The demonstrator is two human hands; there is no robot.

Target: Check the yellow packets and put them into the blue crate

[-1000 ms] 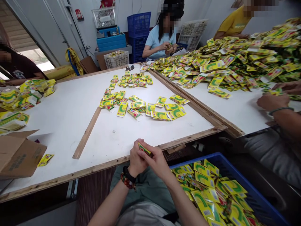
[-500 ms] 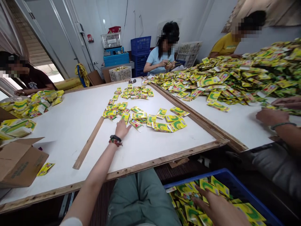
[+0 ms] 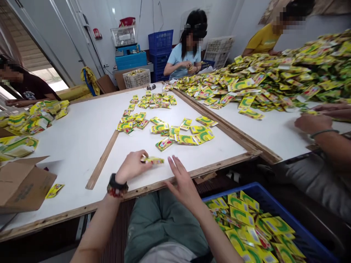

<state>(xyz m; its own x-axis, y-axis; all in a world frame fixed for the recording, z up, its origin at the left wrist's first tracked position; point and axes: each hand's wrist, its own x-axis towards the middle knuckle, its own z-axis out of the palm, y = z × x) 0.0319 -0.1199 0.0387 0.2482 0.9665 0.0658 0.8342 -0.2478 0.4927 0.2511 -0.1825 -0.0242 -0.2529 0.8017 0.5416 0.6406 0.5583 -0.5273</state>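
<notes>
My left hand (image 3: pixel 135 165) holds a small yellow packet (image 3: pixel 154 160) between thumb and fingers, low over the white tabletop (image 3: pixel 131 146) near its front edge. Just right of the packet is my right hand (image 3: pixel 183 182), its fingers apart and nothing in it. Beyond my hands, loose yellow-green packets (image 3: pixel 203 136) lie in small groups on the table. One packet with a red and white print (image 3: pixel 163 144) lies closest to my hands. Below on the right, a blue crate (image 3: pixel 259 188) holds many similar packets.
A wooden strip (image 3: pixel 102 160) lies left of my hands. An open cardboard box (image 3: pixel 24 184) stands at the left edge. A large packet heap (image 3: pixel 296 80) covers the right table, where a co-worker's hand (image 3: pixel 314 124) rests. Other people sit around the tables.
My left hand has drawn back from the packet group toward the front edge with one packet. My right hand has moved from above the crate to the table edge.
</notes>
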